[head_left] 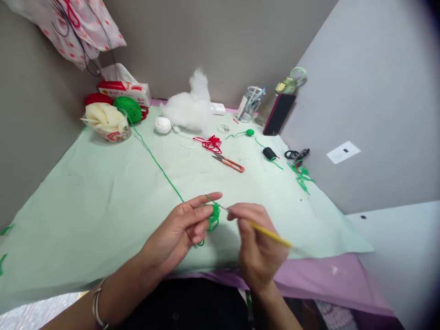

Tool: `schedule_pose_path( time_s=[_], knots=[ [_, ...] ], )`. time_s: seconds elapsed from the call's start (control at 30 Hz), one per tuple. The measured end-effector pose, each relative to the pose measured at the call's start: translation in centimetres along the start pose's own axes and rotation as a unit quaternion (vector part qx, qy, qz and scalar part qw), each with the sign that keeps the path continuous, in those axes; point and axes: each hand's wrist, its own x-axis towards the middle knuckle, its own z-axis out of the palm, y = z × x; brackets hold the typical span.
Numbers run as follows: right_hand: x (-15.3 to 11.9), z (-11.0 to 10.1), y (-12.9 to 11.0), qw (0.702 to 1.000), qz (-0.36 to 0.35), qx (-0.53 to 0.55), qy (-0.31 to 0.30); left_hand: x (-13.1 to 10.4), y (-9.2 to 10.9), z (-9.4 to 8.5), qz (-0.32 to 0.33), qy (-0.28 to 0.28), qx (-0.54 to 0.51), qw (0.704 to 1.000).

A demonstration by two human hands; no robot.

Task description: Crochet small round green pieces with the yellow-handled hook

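My left hand [187, 222] pinches a small piece of green crochet work [214, 217] between thumb and fingers, its index finger stretched out with the yarn over it. In my right hand [259, 238] is a crochet hook [271, 235] with a yellow handle, held like a pen. The hook's metal tip meets the green loops beside my left fingertips. From the left hand a strand of green yarn [158, 166] runs up to the green yarn ball [129, 109] at the back left. Part of the crochet work is hidden behind the left fingers.
Orange thread snips [229, 162] lie beyond my hands, near tangled red yarn [213, 144]. Behind are white stuffing [189, 107], a white yarn ball [162, 125], a tub [110, 126] and a tissue box [139, 93]. A jar [248, 107], phone [279, 114] and black spool [269, 153] stand right.
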Motion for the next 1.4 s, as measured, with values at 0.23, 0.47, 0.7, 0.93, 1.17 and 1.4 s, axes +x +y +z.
schedule_pose_path(
  time_s=[0.23,0.47,0.7,0.93,1.17,1.4],
  knots=[
    [0.9,0.3,-0.1,0.978,0.136,0.159,-0.016,-0.1,-0.3,0.4,0.076,0.024,0.091,0.993],
    [0.6,0.1,0.5,0.961,0.171,0.215,-0.015,-0.2,-0.3,0.2,0.117,0.043,0.123,0.985],
    [0.7,-0.1,0.3,0.945,0.177,0.273,-0.020,-0.5,-0.2,-0.3,0.130,0.047,0.172,0.975],
    [0.2,-0.5,-0.8,0.997,0.023,0.050,-0.059,-0.8,0.0,0.4,0.148,0.093,0.254,0.951],
    [-0.6,0.0,0.2,0.970,-0.164,-0.168,-0.057,-0.4,-0.5,0.6,0.085,0.051,0.119,0.988],
    [0.4,0.3,-0.7,0.988,0.080,0.129,0.012,-0.4,0.1,0.5,0.053,0.031,0.047,0.997]
  ],
)
